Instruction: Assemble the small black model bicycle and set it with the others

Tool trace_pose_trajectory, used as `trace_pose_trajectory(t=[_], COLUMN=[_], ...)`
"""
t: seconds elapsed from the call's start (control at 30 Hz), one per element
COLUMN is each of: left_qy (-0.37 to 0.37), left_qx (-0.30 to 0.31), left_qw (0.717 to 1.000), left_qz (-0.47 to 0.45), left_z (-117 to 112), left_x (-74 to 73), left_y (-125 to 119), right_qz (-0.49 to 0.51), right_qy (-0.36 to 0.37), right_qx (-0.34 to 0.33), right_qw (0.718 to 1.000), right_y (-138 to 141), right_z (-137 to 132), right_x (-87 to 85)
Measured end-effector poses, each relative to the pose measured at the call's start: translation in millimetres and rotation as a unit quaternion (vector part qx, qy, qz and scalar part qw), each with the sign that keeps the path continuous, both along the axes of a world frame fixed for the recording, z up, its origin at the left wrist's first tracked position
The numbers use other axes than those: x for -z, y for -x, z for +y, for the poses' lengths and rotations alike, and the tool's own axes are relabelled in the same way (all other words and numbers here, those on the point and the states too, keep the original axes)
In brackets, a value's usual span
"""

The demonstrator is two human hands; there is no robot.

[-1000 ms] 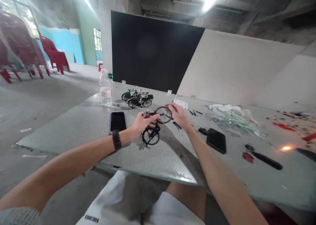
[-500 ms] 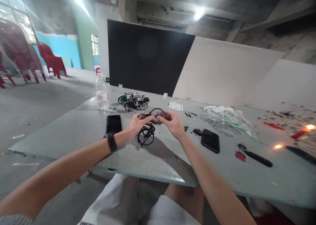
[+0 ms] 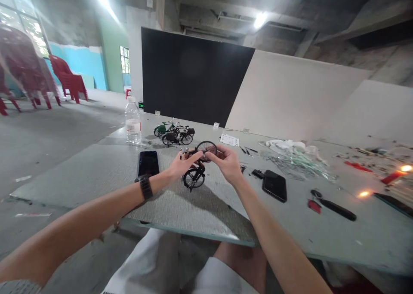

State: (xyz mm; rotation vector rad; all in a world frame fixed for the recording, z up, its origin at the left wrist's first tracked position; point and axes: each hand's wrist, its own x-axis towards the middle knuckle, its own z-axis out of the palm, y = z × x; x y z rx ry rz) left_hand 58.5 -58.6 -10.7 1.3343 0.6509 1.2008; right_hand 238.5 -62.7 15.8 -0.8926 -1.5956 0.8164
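A dark model bicycle [image 3: 194, 178] is held tilted above the table, one wheel up between my hands and the other hanging lower. My left hand [image 3: 183, 163] is closed on its front part near the handlebar, thumb reaching toward the upper wheel. With thumb and fingers my right hand [image 3: 226, 160] pinches that upper wheel near its hub. My fingers hide part of the frame. Behind them, small model bicycles stand on the table, a black one [image 3: 177, 138] in front of a green one [image 3: 164, 128].
A water bottle [image 3: 133, 124] and a phone [image 3: 148, 163] are on the left. To the right lie a black phone-like device [image 3: 274, 185], a black-handled tool [image 3: 337, 209], a white paper [image 3: 229, 139] and crumpled plastic wrapping [image 3: 293, 152]. A black panel [image 3: 193, 75] stands behind.
The model bicycle's lower wheel has swung slightly to the right as the bicycle turned a little. Both hands keep their hold in nearly the same place.
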Motion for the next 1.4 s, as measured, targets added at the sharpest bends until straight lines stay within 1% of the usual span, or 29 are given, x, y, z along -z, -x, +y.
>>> trace_pose_trajectory(t=[0.1, 0.3, 0.47, 0.6, 0.7, 0.77, 0.93, 1.23, 1.4], left_qy=[0.010, -0.001, 0.003, 0.001, -0.005, -0.005, 0.002, 0.024, 0.038], left_qx=[-0.012, 0.027, 0.025, 0.013, 0.024, 0.030, 0.020, 0.001, -0.002], left_qw=[1.000, 1.000, 1.000, 1.000, 1.000, 0.999, 1.000, 0.999, 0.999], left_qz=[-0.005, -0.006, 0.003, 0.016, 0.018, 0.012, 0.014, 0.024, 0.013], left_z=[0, 1, 3, 3, 1, 1, 2, 4, 5], left_x=[1.2, 0.8, 2.4, 1.9, 0.0, -1.2, -2.1, 2.4, 3.1], left_y=[2, 4, 4, 5, 5, 6, 6, 5, 5], right_qz=[-0.004, 0.000, 0.021, 0.030, 0.041, 0.042, 0.019, 0.025, 0.022], right_qy=[-0.009, -0.006, -0.004, 0.010, 0.032, 0.032, 0.017, 0.034, 0.033], right_qx=[0.011, 0.003, 0.003, -0.007, -0.024, -0.037, -0.039, -0.039, -0.035], right_qw=[1.000, 1.000, 1.000, 0.999, 0.998, 0.998, 0.999, 0.998, 0.999], right_y=[2, 1, 2, 1, 0, -1, -5, -5, -4], right_z=[-2, -3, 0, 3, 4, 5, 4, 6, 6], right_x=[-1.7, -2.9, 1.4, 5.5, 7.2, 7.8, 7.0, 7.2, 8.5])
